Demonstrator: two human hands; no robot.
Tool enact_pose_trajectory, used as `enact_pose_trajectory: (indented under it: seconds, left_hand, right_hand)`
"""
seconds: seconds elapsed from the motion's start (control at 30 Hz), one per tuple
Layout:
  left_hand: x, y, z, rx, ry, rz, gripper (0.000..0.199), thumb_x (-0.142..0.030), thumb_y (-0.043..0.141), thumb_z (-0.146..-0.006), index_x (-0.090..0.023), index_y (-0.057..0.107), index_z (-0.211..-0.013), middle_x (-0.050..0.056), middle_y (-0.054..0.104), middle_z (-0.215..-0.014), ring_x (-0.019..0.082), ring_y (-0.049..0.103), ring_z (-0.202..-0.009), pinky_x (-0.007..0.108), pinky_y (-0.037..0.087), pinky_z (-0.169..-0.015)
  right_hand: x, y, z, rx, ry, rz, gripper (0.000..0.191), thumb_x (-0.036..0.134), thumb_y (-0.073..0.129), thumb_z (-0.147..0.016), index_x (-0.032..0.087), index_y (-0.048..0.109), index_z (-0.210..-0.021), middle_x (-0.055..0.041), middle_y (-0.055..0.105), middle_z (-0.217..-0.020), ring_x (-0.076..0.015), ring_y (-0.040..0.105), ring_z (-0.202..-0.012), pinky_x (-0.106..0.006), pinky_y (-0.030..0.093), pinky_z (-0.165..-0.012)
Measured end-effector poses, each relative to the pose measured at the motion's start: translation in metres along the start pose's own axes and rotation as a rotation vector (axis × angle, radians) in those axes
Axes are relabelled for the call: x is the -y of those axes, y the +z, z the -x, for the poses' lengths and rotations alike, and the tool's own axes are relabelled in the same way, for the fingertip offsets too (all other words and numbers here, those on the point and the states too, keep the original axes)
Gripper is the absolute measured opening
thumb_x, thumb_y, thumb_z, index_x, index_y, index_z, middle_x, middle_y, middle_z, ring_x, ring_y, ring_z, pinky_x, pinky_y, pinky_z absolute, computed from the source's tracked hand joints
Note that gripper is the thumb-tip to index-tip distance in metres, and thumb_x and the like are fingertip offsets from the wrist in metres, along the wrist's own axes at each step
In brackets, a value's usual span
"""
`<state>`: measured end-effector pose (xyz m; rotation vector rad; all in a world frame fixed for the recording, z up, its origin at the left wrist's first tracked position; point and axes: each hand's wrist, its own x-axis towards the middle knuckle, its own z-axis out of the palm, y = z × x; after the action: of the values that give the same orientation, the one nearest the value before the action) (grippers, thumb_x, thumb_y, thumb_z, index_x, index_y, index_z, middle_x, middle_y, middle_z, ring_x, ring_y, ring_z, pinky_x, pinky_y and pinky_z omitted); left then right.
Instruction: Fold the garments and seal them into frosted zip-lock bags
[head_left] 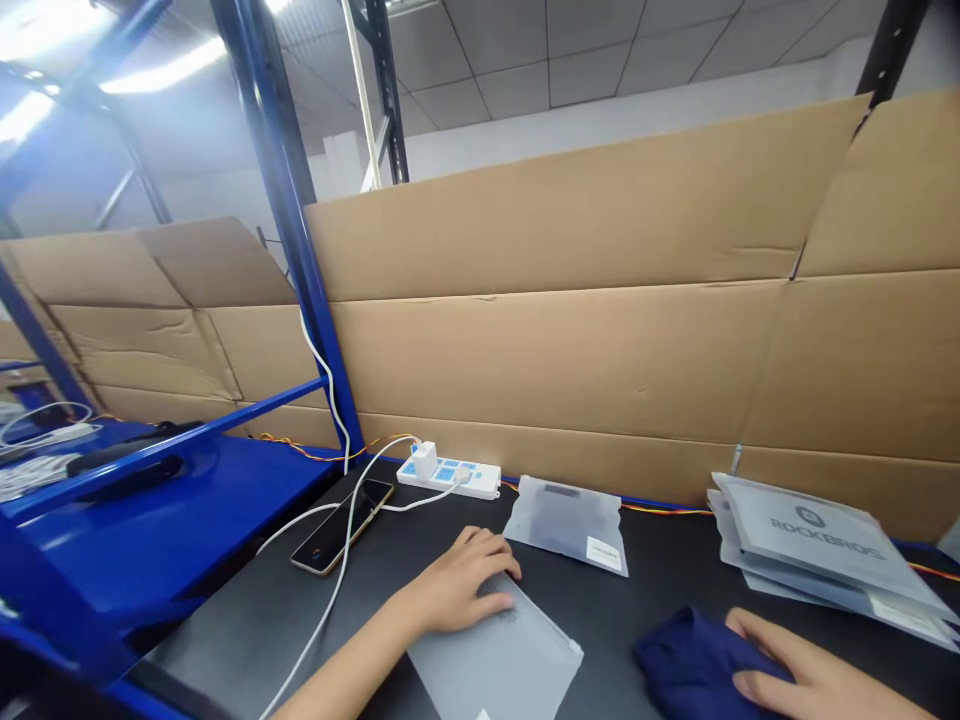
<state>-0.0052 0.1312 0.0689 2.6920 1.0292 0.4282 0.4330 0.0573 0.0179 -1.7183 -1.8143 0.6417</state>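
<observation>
Frosted bag [499,655] pinned under the flat left hand [469,580], right hand [814,672] lying open on navy cloth [701,665]; one careless sweep could topple that leaning stack of ROCKBROS bags [821,540].

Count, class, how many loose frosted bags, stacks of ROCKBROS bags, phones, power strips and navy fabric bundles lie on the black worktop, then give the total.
Loose frosted bags: 2
Stacks of ROCKBROS bags: 1
Phones: 1
Power strips: 1
Navy fabric bundles: 1
Total: 6
</observation>
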Motion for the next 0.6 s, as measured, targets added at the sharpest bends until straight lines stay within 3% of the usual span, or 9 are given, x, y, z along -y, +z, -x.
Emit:
enact_pose_trajectory:
  seconds: [0.13, 0.23, 0.3, 0.4, 0.5, 0.6]
  left_hand:
    - [0.005, 0.006, -0.007, 0.012, -0.038, 0.033, 0.017, -0.03, 0.073, -0.085, -0.025, 0.064, -0.098, -0.001, 0.064, -0.1, 0.021, 0.055, -0.099, 0.033, 0.034, -0.094]
    - [-0.007, 0.023, -0.025, 0.08, 0.082, 0.06, 0.012, -0.034, 0.069, -0.088, -0.023, 0.063, -0.088, -0.001, 0.066, -0.092, 0.019, 0.057, -0.092, 0.031, 0.034, -0.091]
    - [-0.023, 0.037, -0.04, 0.127, 0.196, 0.09, 0.013, -0.035, 0.066, -0.091, -0.024, 0.062, -0.089, -0.001, 0.068, -0.089, 0.018, 0.059, -0.088, 0.03, 0.035, -0.09]
    - [-0.051, 0.053, -0.057, 0.142, 0.31, 0.122, 0.01, -0.035, 0.062, -0.093, -0.025, 0.061, -0.095, -0.001, 0.071, -0.089, 0.017, 0.061, -0.085, 0.03, 0.036, -0.093]
    - [-0.069, 0.061, -0.059, 0.121, 0.338, 0.155, 0.009, -0.031, 0.062, -0.093, -0.025, 0.061, -0.1, -0.001, 0.073, -0.093, 0.017, 0.063, -0.089, 0.029, 0.036, -0.096]
    - [-0.071, 0.065, -0.052, 0.09, 0.331, 0.213, 0.01, -0.024, 0.061, -0.094, -0.024, 0.061, -0.103, -0.002, 0.073, -0.098, 0.015, 0.064, -0.09, 0.028, 0.034, -0.101]
  right_hand:
    - [0.019, -0.002, -0.026, 0.197, 0.177, -0.182, 0.056, 0.053, 0.071, -0.072, 0.026, 0.07, -0.121, -0.002, 0.064, -0.134, -0.0336, 0.055, -0.128, -0.035, 0.052, -0.101]
    - [0.022, 0.009, -0.037, 0.315, 0.288, -0.409, 0.071, 0.053, 0.071, -0.073, 0.024, 0.058, -0.136, -0.0027, 0.047, -0.149, -0.03, 0.044, -0.137, -0.033, 0.043, -0.11]
    - [0.022, 0.018, -0.037, 0.349, 0.352, -0.599, 0.075, 0.051, 0.07, -0.076, 0.025, 0.049, -0.143, -0.0039, 0.043, -0.152, -0.0273, 0.047, -0.136, -0.032, 0.043, -0.109]
    - [0.028, 0.029, -0.031, 0.313, 0.434, -0.846, 0.077, 0.05, 0.067, -0.08, 0.027, 0.039, -0.148, -0.0066, 0.051, -0.147, -0.0273, 0.055, -0.129, -0.034, 0.049, -0.103]
    - [0.044, 0.034, -0.022, 0.237, 0.388, -0.952, 0.07, 0.048, 0.069, -0.081, 0.028, 0.044, -0.143, -0.0069, 0.06, -0.139, -0.0286, 0.058, -0.125, -0.035, 0.051, -0.098]
    - [0.063, 0.036, -0.015, 0.305, 0.227, -0.981, 0.056, 0.043, 0.072, -0.08, 0.027, 0.054, -0.131, -0.0052, 0.064, -0.131, -0.0274, 0.061, -0.12, -0.035, 0.051, -0.096]
